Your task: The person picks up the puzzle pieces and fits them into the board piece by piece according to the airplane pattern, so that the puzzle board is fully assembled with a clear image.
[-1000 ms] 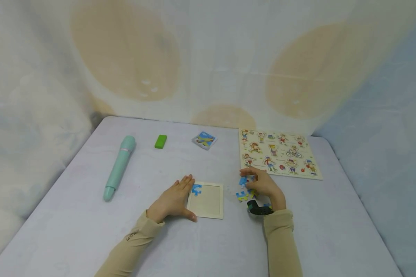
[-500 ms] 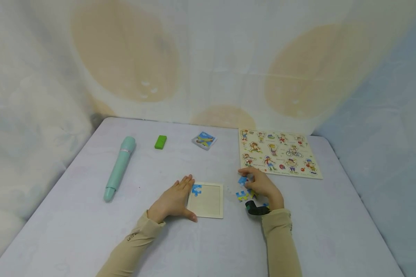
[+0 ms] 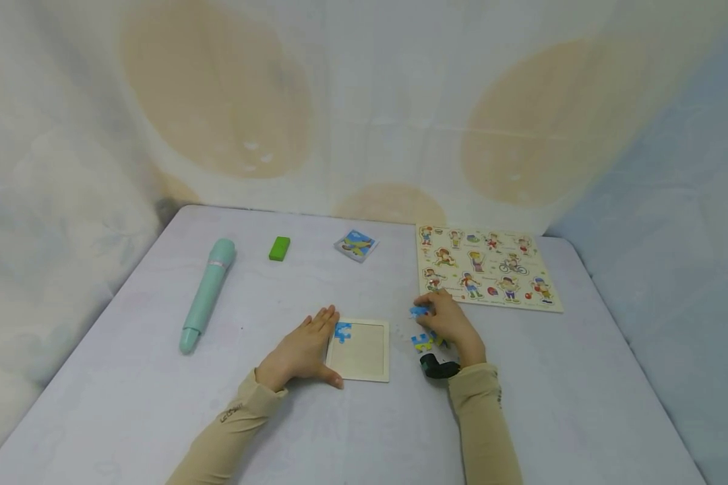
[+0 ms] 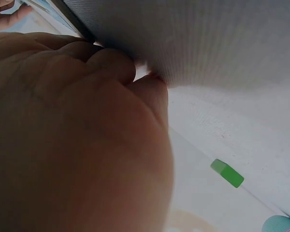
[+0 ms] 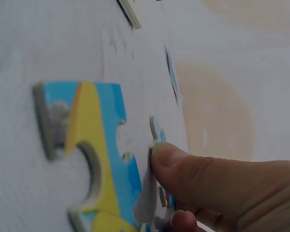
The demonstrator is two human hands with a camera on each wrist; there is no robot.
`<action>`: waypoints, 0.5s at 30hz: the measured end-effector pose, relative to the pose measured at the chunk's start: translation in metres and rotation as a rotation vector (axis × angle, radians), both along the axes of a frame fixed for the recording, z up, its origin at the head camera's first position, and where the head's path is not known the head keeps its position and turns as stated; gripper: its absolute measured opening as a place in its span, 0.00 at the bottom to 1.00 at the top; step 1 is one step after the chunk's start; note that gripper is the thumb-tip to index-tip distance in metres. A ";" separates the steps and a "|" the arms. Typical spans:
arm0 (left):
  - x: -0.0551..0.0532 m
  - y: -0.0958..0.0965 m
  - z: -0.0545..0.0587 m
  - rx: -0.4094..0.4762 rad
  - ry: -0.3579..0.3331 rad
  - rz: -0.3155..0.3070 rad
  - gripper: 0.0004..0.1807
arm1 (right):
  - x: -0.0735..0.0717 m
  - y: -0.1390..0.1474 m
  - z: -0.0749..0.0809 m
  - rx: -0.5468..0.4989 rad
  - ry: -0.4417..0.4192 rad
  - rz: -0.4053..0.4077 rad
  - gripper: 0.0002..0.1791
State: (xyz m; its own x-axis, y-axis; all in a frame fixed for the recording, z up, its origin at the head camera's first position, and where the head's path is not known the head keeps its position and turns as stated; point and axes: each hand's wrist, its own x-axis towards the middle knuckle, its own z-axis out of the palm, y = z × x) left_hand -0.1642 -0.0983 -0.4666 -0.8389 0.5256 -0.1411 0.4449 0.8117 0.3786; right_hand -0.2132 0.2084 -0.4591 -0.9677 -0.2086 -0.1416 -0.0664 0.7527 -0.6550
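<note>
My left hand [image 3: 300, 351] rests at the left side of a pale square puzzle tray [image 3: 364, 356], thumb spread near its lower edge. A blue puzzle piece [image 3: 342, 331] lies in the tray's upper left corner. To the right of the tray, my right hand [image 3: 456, 330] pinches another blue puzzle piece [image 3: 418, 312] between thumb and fingers. Below that hand lie loose blue and yellow puzzle pieces [image 3: 422, 343], some partly hidden. A blue and yellow puzzle piece [image 5: 99, 140] looms large in the right wrist view, beside the thumb [image 5: 171, 162].
A board of cartoon figures [image 3: 485, 269] lies behind the right hand. Farther back are a small picture packet [image 3: 356, 245] and a green block [image 3: 280, 248]. A mint-green microphone-shaped object [image 3: 208, 296] lies at left. Cloth walls stand behind the table.
My right hand has shifted slightly left, with the blue puzzle piece now pinched at its fingertips. The left hand and the tray stay nearly in place.
</note>
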 end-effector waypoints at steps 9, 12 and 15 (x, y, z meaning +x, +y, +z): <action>0.001 -0.001 0.001 0.005 -0.004 0.001 0.72 | -0.001 -0.003 -0.001 -0.009 0.009 -0.075 0.16; 0.001 -0.001 0.002 0.006 -0.005 0.000 0.72 | -0.002 -0.002 -0.003 -0.076 -0.001 -0.124 0.12; 0.001 -0.001 0.003 0.002 -0.005 -0.002 0.73 | -0.003 -0.002 -0.004 -0.170 -0.037 -0.153 0.10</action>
